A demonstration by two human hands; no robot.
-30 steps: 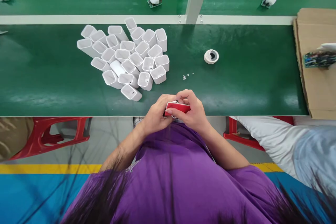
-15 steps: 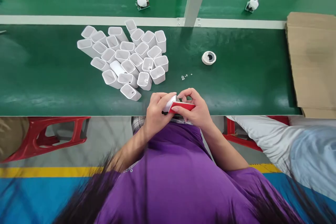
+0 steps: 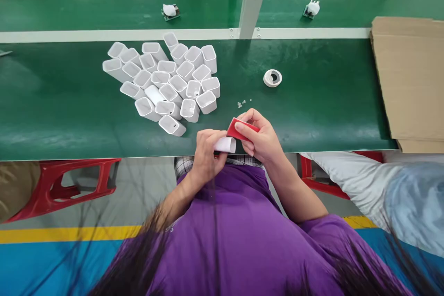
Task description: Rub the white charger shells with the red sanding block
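My left hand (image 3: 207, 153) is closed round a white plastic housing (image 3: 226, 144), a hollow box with rounded corners, its open end facing right. In my right hand (image 3: 261, 138) a flat red piece with a pale edge (image 3: 239, 128) is pinched between thumb and fingers. The red piece sits just above the housing's open end; whether they touch I cannot tell. Both hands are over the front edge of the green table (image 3: 312, 120). To the left stands a cluster of similar white housings (image 3: 168, 81), most with their open ends up.
A roll of white tape (image 3: 272, 78) lies beyond my right hand, with small white scraps (image 3: 242, 103) nearer. Flattened cardboard (image 3: 409, 83) covers the table's right end. Behind the pale rail (image 3: 138, 35) sit two small circuit boards (image 3: 170, 11). A person's leg (image 3: 350, 171) is at the right.
The red piece has come away from the housing's end and moved up in my right hand. The housing has dropped slightly and now shows its open end to the right.
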